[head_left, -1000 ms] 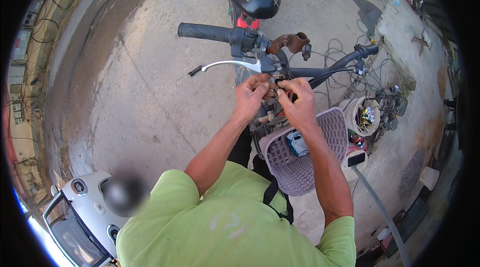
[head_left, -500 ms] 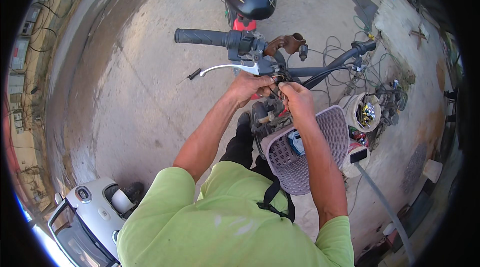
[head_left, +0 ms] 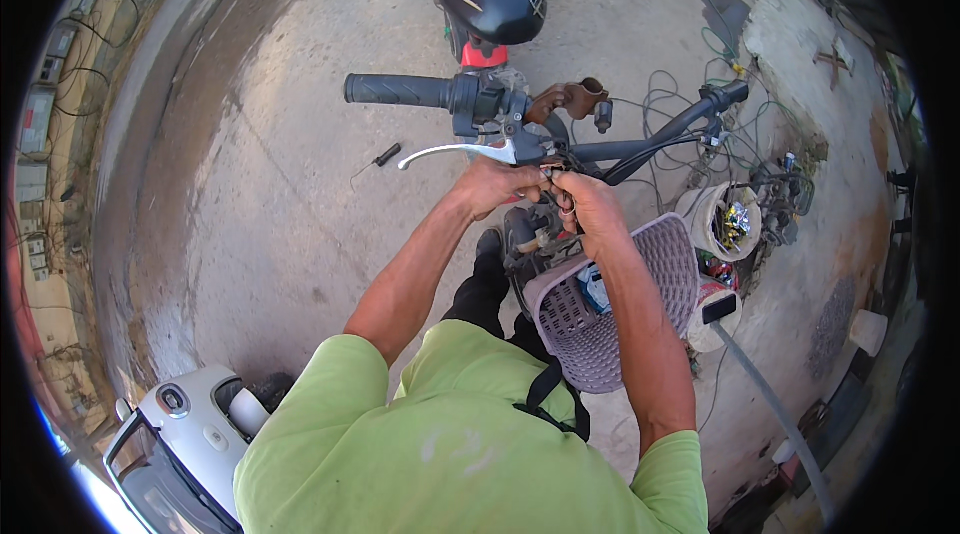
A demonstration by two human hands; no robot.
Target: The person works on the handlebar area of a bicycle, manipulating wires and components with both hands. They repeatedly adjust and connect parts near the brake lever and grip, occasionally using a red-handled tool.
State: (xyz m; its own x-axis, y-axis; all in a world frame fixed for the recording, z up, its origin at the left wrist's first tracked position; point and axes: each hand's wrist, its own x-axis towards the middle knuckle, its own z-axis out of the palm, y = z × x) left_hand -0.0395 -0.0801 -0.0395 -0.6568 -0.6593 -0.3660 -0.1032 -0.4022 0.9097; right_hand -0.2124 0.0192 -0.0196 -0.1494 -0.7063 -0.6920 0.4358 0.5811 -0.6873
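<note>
Both hands, left hand [head_left: 492, 186] and right hand [head_left: 592, 202], pinch dark wiring [head_left: 551, 173] between nearly closed fingers — just beside the handlebar [head_left: 605, 150]. The wiring's direction is too hidden to tell — the handlebar runs crosswise, its silver brake lever [head_left: 455, 151] pointing left.

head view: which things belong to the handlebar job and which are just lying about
Seem part of the job:
- small dark part, too small to identify, pinched by left hand and right hand
- handlebar
- brake lever

Seem just lying about:
- white bucket
- brown cross-shaped piece
</note>
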